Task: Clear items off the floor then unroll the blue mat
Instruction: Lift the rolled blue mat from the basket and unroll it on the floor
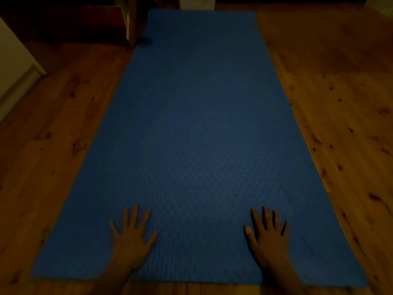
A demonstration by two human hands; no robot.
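The blue mat [197, 124] lies flat and fully unrolled on the wooden floor, stretching from the near edge of the view to the far end. My left hand [131, 237] rests palm down on its near end, fingers spread. My right hand [268, 237] presses flat on the same end, to the right, fingers also apart. Neither hand holds anything. The picture is dim and a little blurred.
Bare wooden floorboards [340, 103] flank the mat on both sides. A wooden furniture leg [128, 24] stands by the mat's far left corner. A pale cabinet or door [14, 60] is at the left edge, and a light object [196, 2] stands beyond the far end.
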